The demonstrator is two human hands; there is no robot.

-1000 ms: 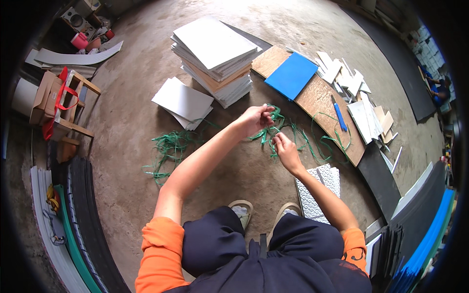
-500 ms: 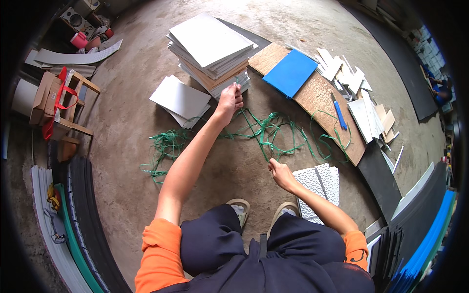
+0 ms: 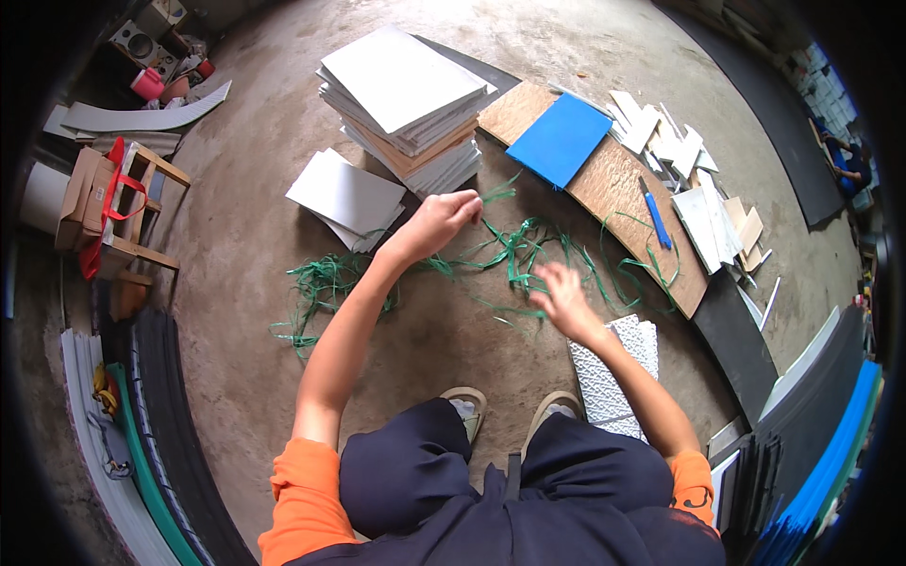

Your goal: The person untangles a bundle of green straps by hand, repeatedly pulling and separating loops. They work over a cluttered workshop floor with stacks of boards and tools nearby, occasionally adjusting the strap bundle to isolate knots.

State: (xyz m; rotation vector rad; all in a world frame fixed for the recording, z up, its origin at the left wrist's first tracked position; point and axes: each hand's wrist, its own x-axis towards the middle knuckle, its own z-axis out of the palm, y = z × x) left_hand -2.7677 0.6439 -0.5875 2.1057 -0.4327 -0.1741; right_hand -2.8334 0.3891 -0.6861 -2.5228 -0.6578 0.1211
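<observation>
My left hand is closed, pinching green plastic string whose short loose end sticks out past the fingertips. To its right, my right hand has its fingers spread, slightly smeared by motion. A strand of string lies close to its fingertips. More of the green string lies tangled on the floor between and beside my hands, with a thick clump to the left of my left forearm. Just beyond my left hand stands a tall stack of white and brown boards. A lower pile of white sheets sits left of it.
A blue sheet and a blue-handled cutter knife lie on a long brown board at right. Beyond it are scattered white offcuts. Textured white sheets lie under my right forearm. A wooden stool stands at left.
The string stretched tight between my hands has gone slack. My left hand has come nearer and turned; my right hand has let go, opened and moved slightly right and away from me.
</observation>
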